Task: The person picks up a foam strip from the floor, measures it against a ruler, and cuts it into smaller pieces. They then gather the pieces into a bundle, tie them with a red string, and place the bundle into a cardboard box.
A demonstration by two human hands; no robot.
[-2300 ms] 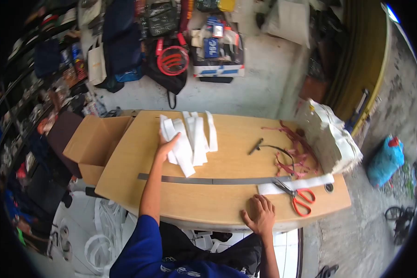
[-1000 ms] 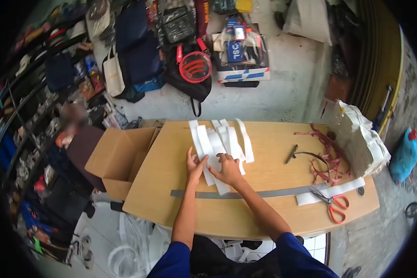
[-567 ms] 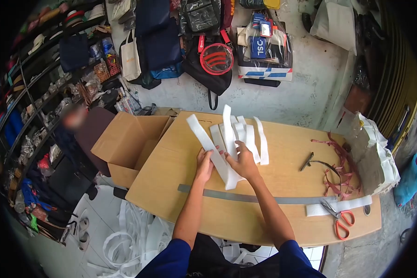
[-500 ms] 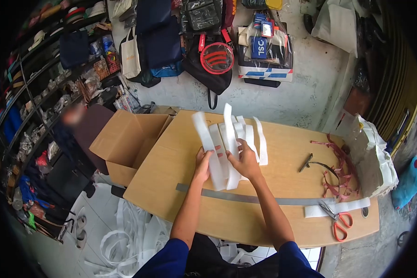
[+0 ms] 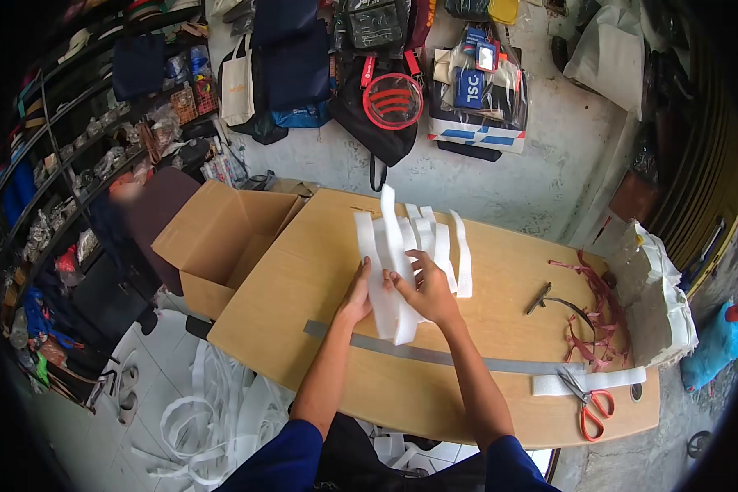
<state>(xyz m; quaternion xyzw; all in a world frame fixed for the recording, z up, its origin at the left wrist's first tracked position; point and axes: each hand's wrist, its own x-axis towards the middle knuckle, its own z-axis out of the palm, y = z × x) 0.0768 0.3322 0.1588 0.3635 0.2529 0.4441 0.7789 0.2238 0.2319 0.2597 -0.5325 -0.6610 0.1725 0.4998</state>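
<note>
Over the table, my left hand (image 5: 356,293) grips a white strip (image 5: 364,235) of flat, slightly translucent material, held upright. A second white strip (image 5: 391,221) stands against it on the right, its upper end curling. My right hand (image 5: 431,291) is at this second strip, thumb and fingers bent around its edge. Both strips overlap in this view, and their lower ends come together below the hands. Just behind the right hand, several more white strips (image 5: 442,246) lie side by side on the tabletop, with a wavy strip (image 5: 463,254) at their right end.
A long grey ruler (image 5: 435,355) crosses the wooden table (image 5: 500,312). Orange-handled scissors (image 5: 596,407) rest by a white strip (image 5: 619,379) at the right. Reddish scraps (image 5: 603,307) lie near a white block (image 5: 654,295). An open cardboard box (image 5: 209,246) stands left; white strips (image 5: 213,418) heap on the floor.
The two held strips have come together; earlier they stood apart with a gap between. My right hand has moved slightly left towards my left hand, its fingers more raised.
</note>
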